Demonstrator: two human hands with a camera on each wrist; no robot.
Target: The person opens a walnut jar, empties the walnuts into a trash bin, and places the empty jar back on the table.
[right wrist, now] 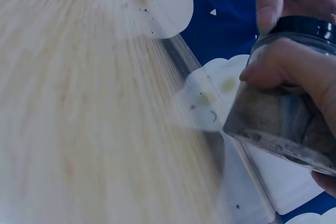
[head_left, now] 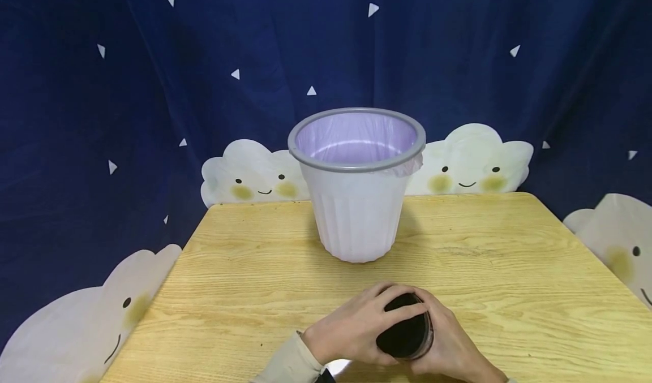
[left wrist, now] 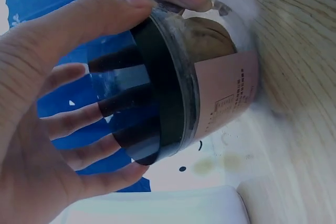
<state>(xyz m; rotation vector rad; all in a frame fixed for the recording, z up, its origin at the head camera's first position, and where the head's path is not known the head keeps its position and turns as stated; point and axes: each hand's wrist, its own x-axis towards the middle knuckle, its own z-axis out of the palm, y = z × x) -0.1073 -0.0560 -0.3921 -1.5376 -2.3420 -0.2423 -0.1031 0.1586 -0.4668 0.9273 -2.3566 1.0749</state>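
A clear jar with brown contents (left wrist: 210,38), a pink label (left wrist: 226,90) and a black lid (head_left: 402,335) is held between both hands near the table's front. My left hand (head_left: 361,323) lies across the top, its thumb and fingers curved round the lid's edge. Around the see-through body of the jar (right wrist: 278,116) my right hand (head_left: 450,338) grips from the right side. In the right wrist view the jar is tilted, and the lid sits on its mouth. What exactly the brown contents are cannot be made out.
Behind the hands, a white waste bin (head_left: 356,213) with a grey rim and a purple-tinted liner stands on the wooden table (head_left: 244,258). Dark blue curtain (head_left: 326,43) with white triangles and smiling clouds surrounds the table. A small white shape (head_left: 338,366) shows beside the left wrist.
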